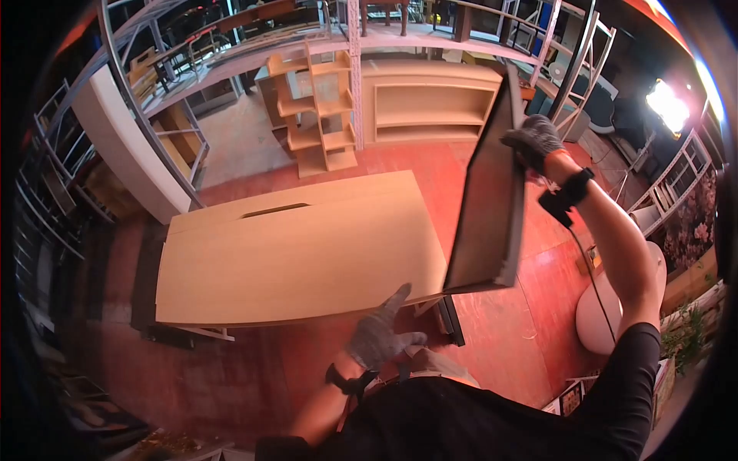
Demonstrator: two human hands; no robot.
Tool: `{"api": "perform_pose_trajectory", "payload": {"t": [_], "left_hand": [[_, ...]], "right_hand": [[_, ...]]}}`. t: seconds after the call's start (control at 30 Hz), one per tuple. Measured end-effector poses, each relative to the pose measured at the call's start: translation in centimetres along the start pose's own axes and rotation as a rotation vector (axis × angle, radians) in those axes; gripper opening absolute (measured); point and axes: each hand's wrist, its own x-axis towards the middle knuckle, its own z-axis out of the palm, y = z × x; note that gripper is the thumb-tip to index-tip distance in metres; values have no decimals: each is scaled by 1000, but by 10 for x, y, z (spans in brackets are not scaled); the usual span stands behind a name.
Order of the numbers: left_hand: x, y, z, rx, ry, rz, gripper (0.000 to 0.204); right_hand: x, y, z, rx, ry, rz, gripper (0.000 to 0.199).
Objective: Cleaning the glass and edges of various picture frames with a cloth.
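My right hand [536,144], in a dark grey glove, grips the upper part of a dark, flat rectangular panel with a raised rim [486,219]. The panel stands tilted on edge over the right end of a light wood desk [307,250]. Its lower end is by the desk's right front corner; whether it touches the wood I cannot tell. My left hand [377,338], gloved too, is just in front of the desk's near edge with fingers spread and nothing in them. A dark slot runs along the far part of the desktop.
Beyond the desk stand a stepped wooden shelf unit [315,115] and a low open bookcase [430,100]. Metal racks [231,46] line the back. A bright lamp [667,106] shines at the right. A rounded white object [603,311] sits on the red floor [546,246] at my right.
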Motion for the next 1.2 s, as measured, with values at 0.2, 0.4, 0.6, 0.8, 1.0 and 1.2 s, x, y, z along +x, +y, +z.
{"api": "perform_pose_trajectory", "payload": {"t": [0.2,0.4,0.6,0.8,1.0,1.2], "left_hand": [[34,46,-10,-12,360,216,87],[33,-7,-44,-180,745,-25,26],[0,-25,-101,-127,929,-18,25],[-1,-18,-139,-19,1044,-39,25],[5,-27,-145,-81,1182,-56,25],[1,-26,-152,153,1159,-25,22]], "right_hand": [[59,-122,44,766,-104,470,26],[87,-236,59,1359,-193,630,37],[111,-295,42,1486,-284,429,45],[122,-288,45,2084,-302,416,23],[101,-339,12,1959,332,-210,27],[58,-415,-6,1081,477,-1091,37]]}}
